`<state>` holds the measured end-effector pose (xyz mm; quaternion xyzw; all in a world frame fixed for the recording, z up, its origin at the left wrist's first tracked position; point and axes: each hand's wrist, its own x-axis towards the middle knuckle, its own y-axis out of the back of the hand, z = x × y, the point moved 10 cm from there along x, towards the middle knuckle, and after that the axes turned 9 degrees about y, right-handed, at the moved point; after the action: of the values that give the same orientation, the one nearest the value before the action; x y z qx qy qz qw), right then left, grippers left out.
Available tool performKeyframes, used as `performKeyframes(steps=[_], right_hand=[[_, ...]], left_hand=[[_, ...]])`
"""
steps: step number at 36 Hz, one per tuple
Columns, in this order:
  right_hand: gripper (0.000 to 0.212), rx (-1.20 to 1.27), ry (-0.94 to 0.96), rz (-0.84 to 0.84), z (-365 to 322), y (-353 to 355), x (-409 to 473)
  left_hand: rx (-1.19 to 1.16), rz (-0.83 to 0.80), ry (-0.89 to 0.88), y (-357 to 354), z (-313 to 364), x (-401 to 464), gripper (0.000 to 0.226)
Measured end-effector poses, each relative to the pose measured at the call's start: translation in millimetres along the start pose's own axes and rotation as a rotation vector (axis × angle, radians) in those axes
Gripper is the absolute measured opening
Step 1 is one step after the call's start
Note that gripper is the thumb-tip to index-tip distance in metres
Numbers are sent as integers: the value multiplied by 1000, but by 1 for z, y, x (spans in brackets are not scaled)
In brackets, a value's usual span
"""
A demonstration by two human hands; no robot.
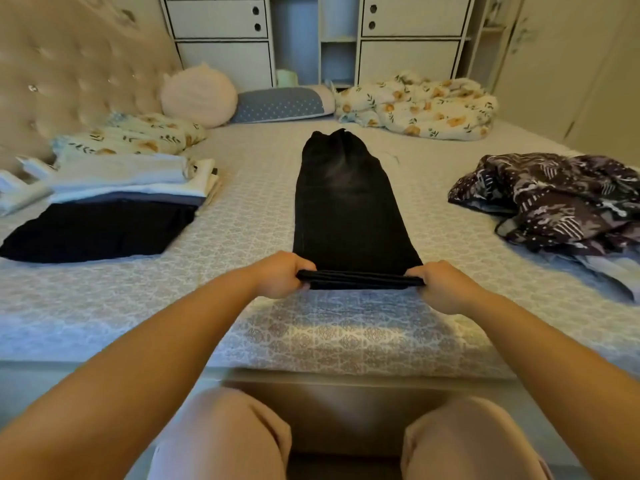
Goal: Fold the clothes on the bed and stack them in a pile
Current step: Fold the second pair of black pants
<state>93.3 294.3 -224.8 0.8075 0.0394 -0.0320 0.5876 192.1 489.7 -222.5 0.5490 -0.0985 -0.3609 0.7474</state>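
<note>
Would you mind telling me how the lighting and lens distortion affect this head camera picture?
Head view: dim, warm indoor light; the wide-angle lens bows the white cabinets and the patterned bed cover's near edge; a soft shadow lies under the left hand and right hand gripping the long black trousers, whose folds vanish in darkness; the dark patterned crumpled garment looks slightly soft.

matt black denim trousers (348, 206), patterned woven cloth bedspread (263, 216), tufted padded headboard (69, 74), smooth white cabinet doors (412, 20)
</note>
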Motion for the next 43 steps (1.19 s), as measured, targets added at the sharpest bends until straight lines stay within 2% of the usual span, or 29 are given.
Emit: performKeyframes(steps=[5, 8, 11, 13, 14, 17, 20, 23, 25, 27, 30, 32, 35, 38, 43], right_hand=[[16, 41, -41, -182, -3, 25, 3], [22, 71, -39, -413, -10, 19, -7], [25, 193, -73, -697, -8, -6, -23], [22, 339, -93, -784, -6, -14, -26], [21, 414, -109, -759, -3, -13, -20], [23, 624, -207, -466, 23, 8, 15], [13, 766, -331, -105, 52, 27, 46], [10, 772, -422, 191, 75, 28, 63], [15, 752, -473, 309, 84, 21, 67], [26, 767, -517, 340, 89, 7, 65], [47, 850, -560, 333, 95, -15, 53], [46, 882, -547, 339, 97, -22, 44], [31, 893, -474, 279, 91, -29, 32], [37, 823, -441, 273, 88, -34, 19], [49, 633, -425, 485, 86, -27, 0]], left_hand=[[72, -124, -37, 23, 22, -7, 23], [105, -367, -34, 11, 27, -20, 28], [-61, -720, 18, -19, 22, -36, 28], [-206, -855, 46, -27, 19, -40, 30], [-264, -863, 56, -25, 16, -36, 30], [-453, -694, 129, -3, -2, -4, 34], [-651, -381, 260, 23, -28, 34, 31], [-736, -66, 376, 32, -49, 58, 17], [-757, 121, 422, 31, -61, 67, 15], [-755, 218, 468, 23, -70, 70, 33], [-780, 220, 512, 2, -78, 65, 53], [-858, 193, 511, -13, -81, 58, 58], [-926, 207, 492, -26, -83, 41, 58], [-828, 240, 466, -31, -81, 23, 57], [-493, 412, 350, -24, -63, -1, 55]])
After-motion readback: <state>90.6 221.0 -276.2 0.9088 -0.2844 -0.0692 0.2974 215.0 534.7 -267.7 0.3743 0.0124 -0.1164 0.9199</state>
